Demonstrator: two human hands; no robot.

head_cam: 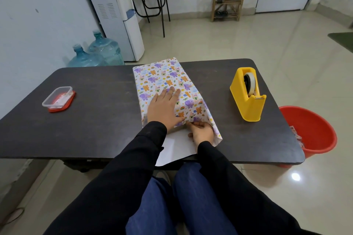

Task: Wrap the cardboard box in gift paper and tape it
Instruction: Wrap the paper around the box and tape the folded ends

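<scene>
Fingers (172,92) flat on gift paper (162,74) w/ L hand (164,109), R hand (202,133) pinching near edge.

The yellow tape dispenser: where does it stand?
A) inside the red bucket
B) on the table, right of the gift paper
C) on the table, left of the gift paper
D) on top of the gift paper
B: the yellow tape dispenser stands on the table, to the right of the gift paper and apart from it.
</scene>
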